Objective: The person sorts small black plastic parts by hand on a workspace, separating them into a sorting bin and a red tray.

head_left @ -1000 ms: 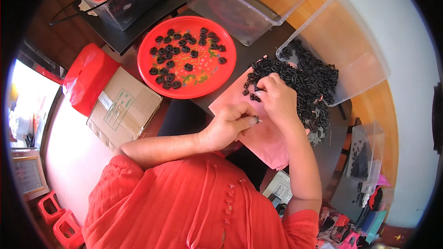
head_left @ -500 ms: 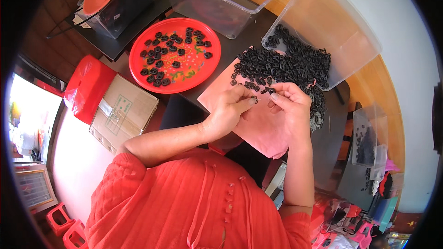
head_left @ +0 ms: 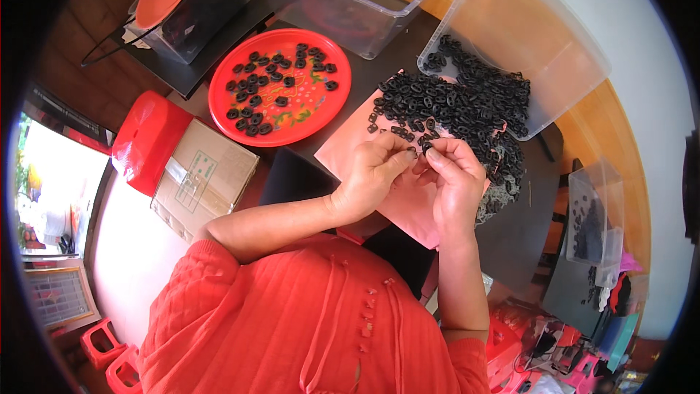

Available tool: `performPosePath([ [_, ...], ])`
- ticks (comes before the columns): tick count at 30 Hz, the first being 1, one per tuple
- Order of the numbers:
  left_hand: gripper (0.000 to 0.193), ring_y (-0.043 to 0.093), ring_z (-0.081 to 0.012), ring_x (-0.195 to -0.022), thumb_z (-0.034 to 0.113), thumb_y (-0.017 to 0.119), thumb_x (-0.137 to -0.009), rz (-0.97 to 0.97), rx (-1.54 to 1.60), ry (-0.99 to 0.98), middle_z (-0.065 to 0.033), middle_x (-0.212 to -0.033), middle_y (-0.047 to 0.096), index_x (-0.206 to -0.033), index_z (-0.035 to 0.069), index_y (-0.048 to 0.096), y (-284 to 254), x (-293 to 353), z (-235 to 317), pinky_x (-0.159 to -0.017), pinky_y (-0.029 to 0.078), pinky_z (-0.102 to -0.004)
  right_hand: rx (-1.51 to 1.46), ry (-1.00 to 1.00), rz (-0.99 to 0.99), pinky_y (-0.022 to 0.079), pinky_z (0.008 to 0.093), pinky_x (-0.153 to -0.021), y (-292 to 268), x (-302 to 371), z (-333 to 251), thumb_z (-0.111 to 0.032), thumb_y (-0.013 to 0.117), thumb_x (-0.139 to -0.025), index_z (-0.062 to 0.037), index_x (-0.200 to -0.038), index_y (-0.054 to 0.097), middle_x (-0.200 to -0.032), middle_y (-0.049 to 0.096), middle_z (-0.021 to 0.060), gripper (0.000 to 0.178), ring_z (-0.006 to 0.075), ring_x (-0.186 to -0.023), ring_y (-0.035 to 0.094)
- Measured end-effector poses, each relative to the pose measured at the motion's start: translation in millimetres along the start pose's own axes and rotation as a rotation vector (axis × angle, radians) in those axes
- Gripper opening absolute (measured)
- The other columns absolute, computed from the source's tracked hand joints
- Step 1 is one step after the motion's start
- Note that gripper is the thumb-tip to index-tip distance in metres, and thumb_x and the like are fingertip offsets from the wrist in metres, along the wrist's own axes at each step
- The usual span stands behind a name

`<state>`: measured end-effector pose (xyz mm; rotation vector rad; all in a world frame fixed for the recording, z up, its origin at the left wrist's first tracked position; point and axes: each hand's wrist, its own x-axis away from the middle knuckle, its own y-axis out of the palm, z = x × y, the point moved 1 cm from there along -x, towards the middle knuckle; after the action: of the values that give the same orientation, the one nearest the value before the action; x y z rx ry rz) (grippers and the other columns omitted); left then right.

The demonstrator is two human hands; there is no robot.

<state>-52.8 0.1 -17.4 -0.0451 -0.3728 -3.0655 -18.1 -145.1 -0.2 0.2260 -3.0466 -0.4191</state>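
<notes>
My left hand (head_left: 366, 181) and my right hand (head_left: 457, 182) meet over a pink cloth (head_left: 343, 140), thumb and forefinger of each closed. A small black ring-like piece (head_left: 427, 147) shows in my right fingertips. Another dark bit (head_left: 413, 152) sits in the left pinch, mostly covered by the fingers. Just beyond, a heap of similar black pieces (head_left: 452, 106) spreads from the cloth into a clear plastic bin (head_left: 558, 47) that leans on its side. To the left, a round red tray (head_left: 310, 108) with a flower print carries several black pieces, spaced apart.
A second clear bin (head_left: 350, 18) stands at the back of the dark table (head_left: 536, 197). Left of the tray are a cardboard box (head_left: 204, 179) and a red container (head_left: 149, 138). Grey-green scraps (head_left: 502, 201) lie right of the heap. More bins (head_left: 596, 211) stand at far right.
Both hands have drawn closer together, and the pinched pieces now nearly touch. My right hand has shifted slightly left and its wrist has turned. The whole view has moved a little.
</notes>
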Motion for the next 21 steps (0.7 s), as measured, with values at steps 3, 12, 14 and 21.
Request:
performPosePath([
  [3, 0.015, 0.056, -0.0076, -0.063, 0.010, 0.059, -0.095, -0.013, 0.002, 0.033, -0.0037, -0.076, 0.063, -0.095, -0.004, 0.061, -0.1, 0.3, -0.6, -0.056, 0.046, -0.0230, -0.009, 0.003, 0.004, 0.049, 0.0251, -0.061, 4.9, 1.8, 0.1, 0.001, 0.059, -0.087, 0.0030, -0.092, 0.062, -0.079, 0.064, 0.0077, 0.006, 0.0144, -0.065, 0.061],
  [12, 0.012, 0.059, -0.0076, -0.068, 0.007, 0.061, -0.095, -0.030, 0.017, 0.145, -0.0028, -0.080, 0.064, -0.102, -0.002, 0.061, -6.1, -2.5, -15.6, -0.058, 0.048, -0.0219, 0.062, -0.111, -0.006, 0.050, 0.0243, -0.068, 5.6, 2.5, 3.7, 0.007, 0.062, -0.083, 0.0030, -0.091, 0.063, -0.085, 0.065, 0.0060, 0.008, 0.0115, -0.072, 0.060],
  [14, 0.014, 0.060, -0.0078, -0.070, 0.005, 0.064, -0.092, -0.045, 0.177, 0.049, -0.0031, -0.085, 0.064, -0.105, -0.001, 0.061, -7.4, -3.4, -15.6, -0.059, 0.049, -0.0209, 0.062, -0.085, -0.024, 0.050, 0.0243, -0.068, 2.2, 1.2, 1.6, 0.007, 0.063, -0.083, 0.0030, -0.091, 0.064, -0.085, 0.066, 0.0065, 0.009, 0.0117, -0.072, 0.061],
  [21, 0.034, 0.061, -0.0074, -0.082, -0.006, 0.067, -0.086, -0.184, 0.194, 0.161, -0.0030, -0.094, 0.064, -0.119, 0.000, 0.060, -10.3, -6.0, -7.5, -0.067, 0.051, -0.0196, 0.017, -0.032, -0.086, 0.050, 0.0236, -0.061, -4.3, -1.1, -5.4, 0.005, 0.065, -0.084, 0.0023, -0.091, 0.066, -0.087, 0.069, 0.0094, 0.008, 0.0130, -0.069, 0.062],
])
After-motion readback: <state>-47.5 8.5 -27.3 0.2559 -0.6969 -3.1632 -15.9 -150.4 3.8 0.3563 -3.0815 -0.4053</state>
